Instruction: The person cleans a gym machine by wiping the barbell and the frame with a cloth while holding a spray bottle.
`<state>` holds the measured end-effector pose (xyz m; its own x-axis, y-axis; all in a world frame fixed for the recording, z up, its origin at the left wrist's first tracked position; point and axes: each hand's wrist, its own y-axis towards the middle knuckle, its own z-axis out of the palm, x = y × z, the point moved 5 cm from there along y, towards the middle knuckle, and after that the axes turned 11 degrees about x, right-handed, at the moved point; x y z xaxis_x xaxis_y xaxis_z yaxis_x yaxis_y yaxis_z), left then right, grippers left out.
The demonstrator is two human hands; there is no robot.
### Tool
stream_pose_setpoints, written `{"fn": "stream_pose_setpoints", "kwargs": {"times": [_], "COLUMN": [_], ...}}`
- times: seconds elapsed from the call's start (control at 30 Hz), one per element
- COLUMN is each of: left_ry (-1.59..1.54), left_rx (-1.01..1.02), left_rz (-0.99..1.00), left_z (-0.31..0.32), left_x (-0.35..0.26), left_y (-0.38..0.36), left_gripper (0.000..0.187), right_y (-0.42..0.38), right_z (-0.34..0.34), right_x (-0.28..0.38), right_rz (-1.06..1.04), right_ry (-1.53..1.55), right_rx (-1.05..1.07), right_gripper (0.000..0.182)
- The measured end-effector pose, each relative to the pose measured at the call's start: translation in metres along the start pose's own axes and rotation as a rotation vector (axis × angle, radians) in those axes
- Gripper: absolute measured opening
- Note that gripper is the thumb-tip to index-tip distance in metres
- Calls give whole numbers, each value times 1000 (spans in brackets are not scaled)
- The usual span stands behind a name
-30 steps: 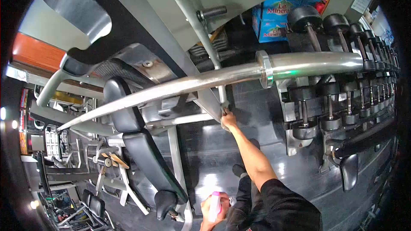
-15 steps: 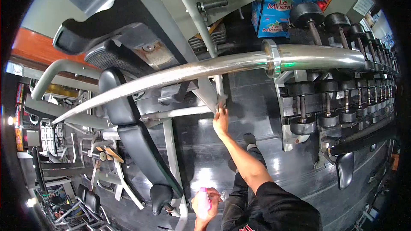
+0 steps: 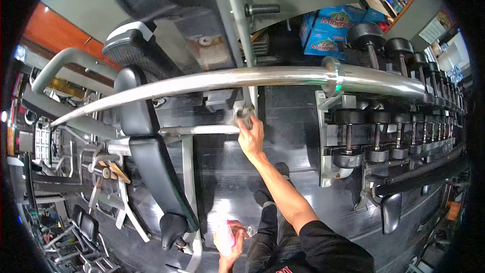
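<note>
My right hand (image 3: 252,137) reaches forward, its fingers closed on a small grey cloth (image 3: 243,110). The cloth is pressed at the grey upright of the bench frame, low behind the barbell. Close to my body, my left hand (image 3: 229,239) is wrapped around a pink and white bottle (image 3: 231,233) with a clear part at its side; glare washes out much of it. A long chrome barbell (image 3: 217,79) crosses the view above my right hand. To the left of my hands lies the black padded bench (image 3: 160,177).
Racks of black dumbbells (image 3: 348,136) stand at the right in two tiers. Blue cartons (image 3: 326,30) are stacked behind them. Another small bench (image 3: 391,213) is at the lower right, and more gym machines (image 3: 106,172) fill the left. Dark floor (image 3: 298,192) runs beneath my feet.
My right hand and the cloth have shifted left along the frame. My left hand with the bottle sits slightly further left and lower. The whole view has turned a little.
</note>
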<state>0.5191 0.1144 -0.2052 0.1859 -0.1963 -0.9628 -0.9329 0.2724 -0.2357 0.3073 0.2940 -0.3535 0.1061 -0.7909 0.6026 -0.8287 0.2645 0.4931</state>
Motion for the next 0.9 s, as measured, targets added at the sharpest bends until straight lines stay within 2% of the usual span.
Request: {"fn": "stream_pose_setpoints", "kwargs": {"times": [0.07,0.1,0.17,0.23,0.3,0.37,0.4,0.43,0.5,0.53,0.63,0.77,0.83,0.87,0.9], "left_ry": [-17,20,61,95,127,210,205,194,179,143,154,88,60,103,145], "left_rx": [-23,4,15,30,39,25,22,5,-13,-34,-32,-48,-33,-16,0], "left_rz": [-20,-10,-5,-22,-1,53,58,59,62,59,107,67,24,38,55], "left_z": [-3,-4,-9,-11,-15,-21,-22,-24,-26,-28,-30,-34,-36,-37,-38], "left_x": [7,7,10,13,14,22,22,21,19,17,14,12,20,27,30], "left_y": [-4,-5,-10,-14,-17,-21,-22,-22,-22,-21,-21,-19,-26,-28,-30], "left_gripper": [9,9,10,12,13,14,14,15,16,17,21,21,21,21,20], "right_y": [-38,-59,-87,-92,-80,-44,-20,-1,24,34,39,-19,-47,-57,-64], "right_z": [18,28,35,34,22,-9,-25,-34,-55,-51,-28,5,17,23,28], "right_x": [-24,-37,-53,-61,-53,-26,-11,2,30,32,26,-3,-20,-25,-30], "right_rz": [76,187,357,464,423,297,155,148,-19,-76,-42,31,289,387,387], "right_ry": [0,-79,-34,160,172,370,278,275,259,207,98,-18,46,128,129], "right_rx": [146,285,394,315,270,19,-83,-83,-321,-275,-117,-9,256,316,316], "right_gripper": [49,61,63,63,65,69,69,69,65,63,60,57,53,49,49]}}
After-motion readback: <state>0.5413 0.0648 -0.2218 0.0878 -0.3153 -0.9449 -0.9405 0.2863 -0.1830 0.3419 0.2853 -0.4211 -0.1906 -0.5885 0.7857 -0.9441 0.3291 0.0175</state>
